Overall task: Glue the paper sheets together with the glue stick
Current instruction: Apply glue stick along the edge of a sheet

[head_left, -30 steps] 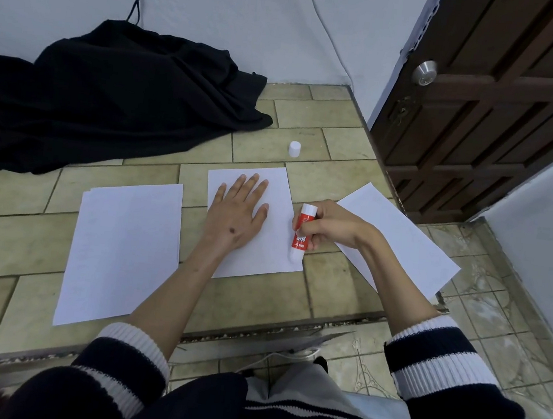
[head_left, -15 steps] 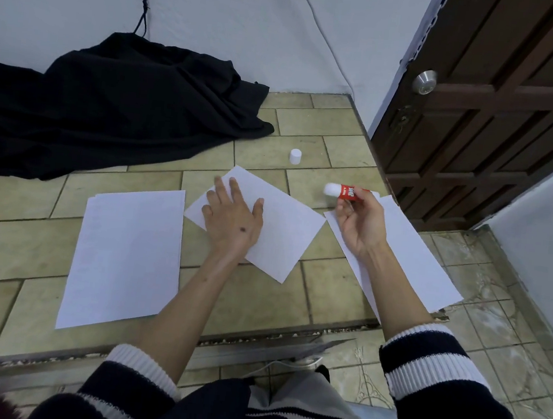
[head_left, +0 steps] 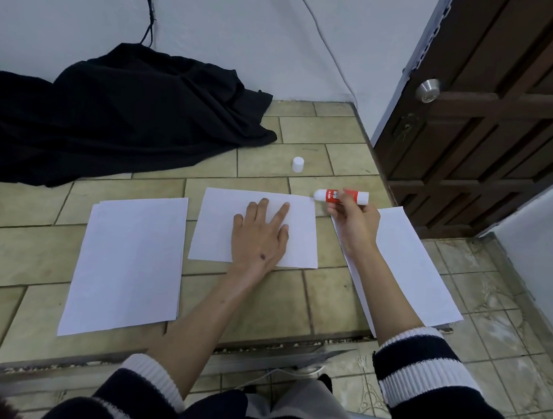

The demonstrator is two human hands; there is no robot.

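Note:
My left hand [head_left: 260, 236] lies flat, fingers spread, on the middle white paper sheet [head_left: 219, 223], which lies landscape on the tiled counter. My right hand [head_left: 352, 225] grips a red and white glue stick [head_left: 339, 196] held sideways, its uncapped white tip pointing left just off the sheet's top right corner. A stack of white sheets [head_left: 129, 262] lies to the left. Another white sheet [head_left: 409, 267] lies at the right under my right forearm, hanging over the counter's edge. The white cap [head_left: 297, 164] stands farther back.
A crumpled black cloth [head_left: 118, 114] covers the back left of the tiled counter [head_left: 7, 256]. A white wall runs behind, with a black cable [head_left: 150, 1] hanging down it. A dark wooden door [head_left: 503, 113] stands at the right. The counter's front edge is close to my body.
My left hand has turned the middle sheet from portrait through a diagonal to landscape. My right hand lifted the glue stick from the sheet's right edge and carried it up beyond the top right corner.

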